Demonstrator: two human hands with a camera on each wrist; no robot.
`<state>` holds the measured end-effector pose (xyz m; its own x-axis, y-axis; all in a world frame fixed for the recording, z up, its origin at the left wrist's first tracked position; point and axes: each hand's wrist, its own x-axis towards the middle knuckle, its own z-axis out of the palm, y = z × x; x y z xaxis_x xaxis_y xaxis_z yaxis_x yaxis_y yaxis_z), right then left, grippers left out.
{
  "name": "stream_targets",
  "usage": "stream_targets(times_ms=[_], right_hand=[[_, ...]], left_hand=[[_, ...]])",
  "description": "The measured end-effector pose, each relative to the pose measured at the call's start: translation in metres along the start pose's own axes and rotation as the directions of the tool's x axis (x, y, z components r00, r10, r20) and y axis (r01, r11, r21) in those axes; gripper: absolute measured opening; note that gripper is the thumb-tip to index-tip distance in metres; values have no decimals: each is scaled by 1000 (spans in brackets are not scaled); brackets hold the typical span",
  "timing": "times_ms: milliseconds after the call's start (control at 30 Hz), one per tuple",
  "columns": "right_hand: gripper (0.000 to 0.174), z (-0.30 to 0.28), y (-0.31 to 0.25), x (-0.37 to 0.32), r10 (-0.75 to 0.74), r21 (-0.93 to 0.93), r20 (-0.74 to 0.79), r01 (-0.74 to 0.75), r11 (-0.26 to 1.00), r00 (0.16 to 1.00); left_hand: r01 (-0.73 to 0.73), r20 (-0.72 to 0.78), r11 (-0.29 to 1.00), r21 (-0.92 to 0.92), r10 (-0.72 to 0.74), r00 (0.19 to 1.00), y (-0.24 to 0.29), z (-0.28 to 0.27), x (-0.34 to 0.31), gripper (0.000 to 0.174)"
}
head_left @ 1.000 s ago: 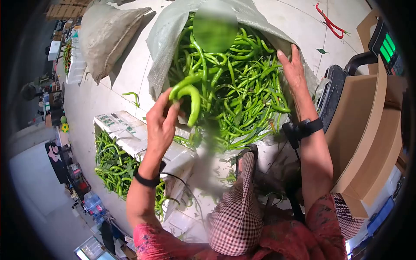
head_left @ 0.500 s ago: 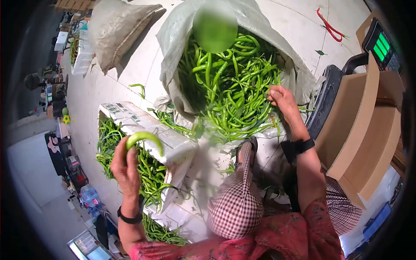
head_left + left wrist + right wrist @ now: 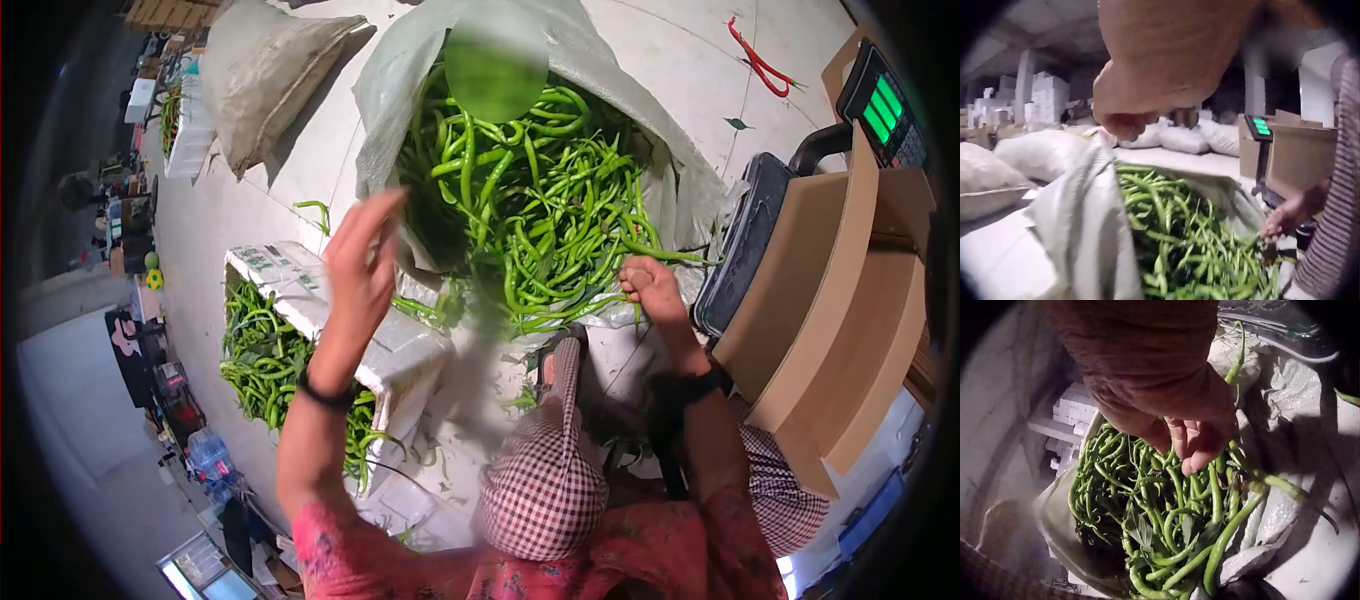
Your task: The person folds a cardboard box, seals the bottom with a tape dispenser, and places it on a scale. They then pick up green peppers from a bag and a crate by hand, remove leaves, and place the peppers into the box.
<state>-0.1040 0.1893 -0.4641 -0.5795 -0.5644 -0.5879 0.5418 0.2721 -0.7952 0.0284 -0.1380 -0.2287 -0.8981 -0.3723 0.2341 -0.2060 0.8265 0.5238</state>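
Observation:
Long green chili peppers (image 3: 570, 220) fill the mouth of a white woven sack (image 3: 385, 125) lying on the floor. My left hand (image 3: 362, 265), blurred, hovers just left of the sack's mouth, its fingers loosely extended and nothing in them. At the sack's lower right edge is my right hand (image 3: 655, 287), its fingers curled and bunched. The right wrist view has those fingertips (image 3: 1190, 465) right over the peppers (image 3: 1175, 512); I cannot tell whether they pinch one. One pepper (image 3: 670, 255) pokes out sideways above that hand.
Left of my legs, a white foam box (image 3: 390, 345) lies with green peppers (image 3: 265, 360) at its open side. A cardboard box (image 3: 830, 300) and a scale with a green display (image 3: 880, 110) stand at right. Another full sack (image 3: 270, 80) and red chilies (image 3: 760, 60) lie farther back.
My left hand carried a curved green pepper from the sack to the foam box, let it go, and has come back. My right hand left the sack's rim and moved down to its lower edge.

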Motion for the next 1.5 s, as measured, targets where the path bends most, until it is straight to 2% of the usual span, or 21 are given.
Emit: stream_targets(times_ms=[67, 133, 233, 333, 533, 600, 633, 700, 733, 767, 800, 867, 933, 1000, 1033, 1167, 1333, 1367, 1400, 1467, 1500], right_hand=[[29, 3, 0, -12, 23, 9, -11, -23, 1000, 1000], [27, 0, 7, -21, 46, 25, -26, -45, 999, 999], [27, -19, 48, -22, 0, -54, -23, -2, 999, 1000], [27, -13, 58, -34, -13, -4, -74, 12, 1000, 997], [25, -6, 46, -44, -17, -107, -47, 12, 994, 999], [23, -5, 41, -45, -1, -141, -80, -11, 990, 997], [23, -5, 40, -45, 2, -135, -84, -14, 991, 996], [20, -7, 39, -44, -240, -450, -138, 155, 879, 961], [20, -8, 36, -42, -237, -452, -142, 150, 880, 961], [19, -7, 31, -38, -419, -573, -132, 276, 772, 898], [19, -3, 24, -36, -583, -679, -91, 378, 629, 807], [21, 1, -3, -31, -499, -678, -110, 302, 670, 860], [25, 6, -24, -26, -694, -840, -24, 362, 404, 719], [30, 3, -31, -17, -708, -864, 6, 360, 352, 706], [31, 0, -33, -15, -705, -887, -35, 303, 348, 709], [29, -19, -27, -3, -709, -940, -101, 166, 298, 698], [29, -31, -3, 14, -569, -979, -44, 79, 190, 821], [27, -29, -9, 5, -587, -981, -37, 83, 177, 809], [27, -29, -8, -4, -588, -982, -39, 79, 173, 808], [22, -27, -5, -16, -582, -991, -8, 71, 113, 813], [19, -32, 3, -16, -565, -990, 5, 84, 114, 825]], left_hand=[[-142, -26, 990, -13, 142, 990, -17, 59, 59, 35], [-291, -22, 937, 195, 301, 953, -44, 103, 108, 31], [-305, 311, 699, 647, 123, 942, -75, 131, 143, 18], [-433, 410, 600, 672, 185, 893, -66, 127, 152, 13], [-359, 334, 656, 663, 170, 927, -64, 119, 134, 13], [-418, 373, 686, 595, 225, 900, -42, 110, 123, 11], [-428, 256, 772, 470, 345, 903, -30, 104, 113, 13], [-439, -42, 882, 171, 451, 891, -10, 88, 100, 12], [-271, -103, 960, 73, 277, 955, 3, 75, 86, 13], [-130, -157, 969, -210, 98, 983, 4, 69, 78, 11], [8, -157, 878, -478, -94, 983, 8, 61, 70, 10], [17, -135, 843, -538, -106, 985, 26, 37, 61, 13], [63, -79, 808, -586, -134, 988, 29, 18, 52, 17], [295, 113, 487, -822, -368, 923, 27, 3, 42, 19], [255, 91, 431, -865, -365, 926, 15, -3, 35, 19], [407, 55, 624, -667, -504, 862, 18, -65, -16, 20], [662, -36, 609, -437, -747, 663, -20, -173, -129, 14], [691, -56, 652, -312, -739, 671, -23, -190, -150, 12], [821, 9, 563, -90, -824, 566, -49, -221, -181, 17], [627, -197, 670, 399, -605, 772, -66, -224, -227, 26], [624, -194, 671, 400, -604, 773, -57, -212, -218, 26]])
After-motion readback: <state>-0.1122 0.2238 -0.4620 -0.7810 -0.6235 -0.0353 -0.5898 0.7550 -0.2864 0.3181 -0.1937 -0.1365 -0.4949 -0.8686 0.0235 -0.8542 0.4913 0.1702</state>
